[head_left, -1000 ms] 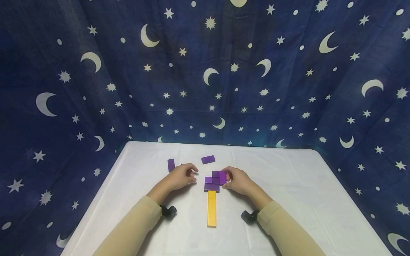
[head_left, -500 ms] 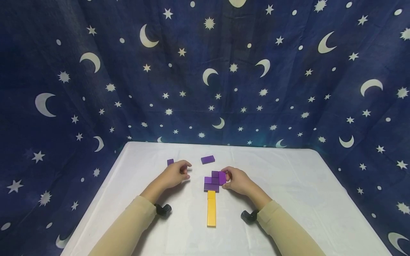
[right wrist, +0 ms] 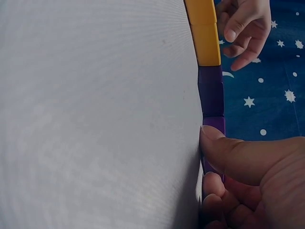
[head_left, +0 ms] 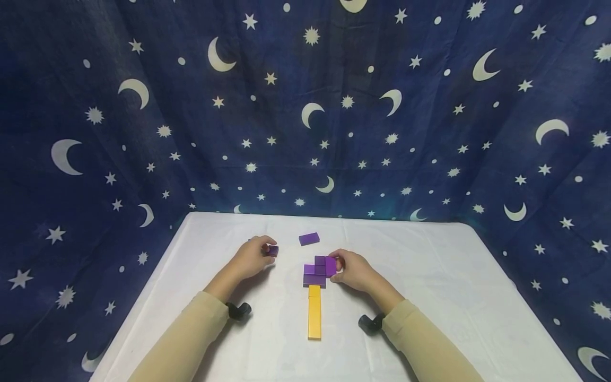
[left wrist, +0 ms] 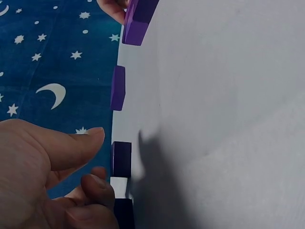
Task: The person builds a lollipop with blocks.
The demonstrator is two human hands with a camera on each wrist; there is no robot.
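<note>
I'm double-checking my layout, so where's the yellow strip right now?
In the head view, the yellow strip lies midway across the white table, between the sleeves, its far end at the clustered purple blocks.

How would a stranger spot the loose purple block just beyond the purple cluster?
On the white table, find the yellow strip and follow it to the purple cluster at its far end. Just beyond lies a rectangular purple block, slightly slanted. It sits apart from every other block, with no hand around it, unlike the one by the left hand.
</note>
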